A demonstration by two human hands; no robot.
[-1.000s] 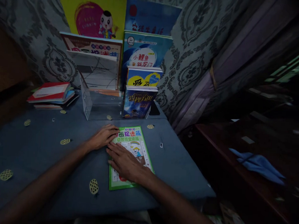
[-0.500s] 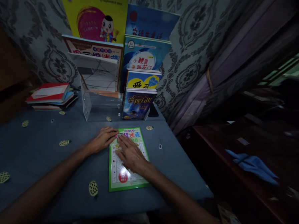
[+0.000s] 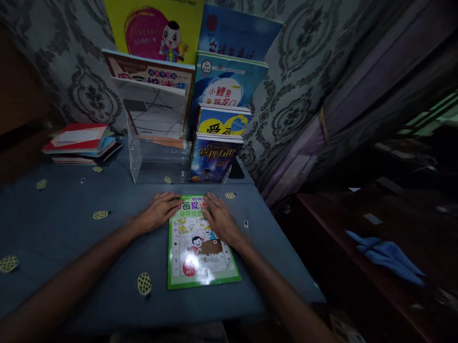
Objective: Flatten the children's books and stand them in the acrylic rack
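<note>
A green-bordered picture book (image 3: 198, 241) lies flat on the cloth-covered table, its cover facing up. My left hand (image 3: 160, 211) rests at its upper left edge, fingers stretched out and fingertips touching the corner. Across the upper right of the cover lies my right hand (image 3: 222, 220), fingers extended and the palm over the edge. Neither hand grips the book. Behind it stands a clear acrylic book stand (image 3: 158, 168), with a dark blue book (image 3: 213, 159) at its front right.
Taller books, among them a yellow book (image 3: 156, 19) and a blue-green book (image 3: 229, 82), stand upright in the stand. A stack of books (image 3: 79, 140) lies at the back left. A dark flat object (image 3: 237, 169) sits beside the stand. A curtain (image 3: 303, 134) hangs at the right.
My right hand has slid from the middle of the cover to its upper right edge, uncovering the cover picture. My left hand has stayed at the upper left corner.
</note>
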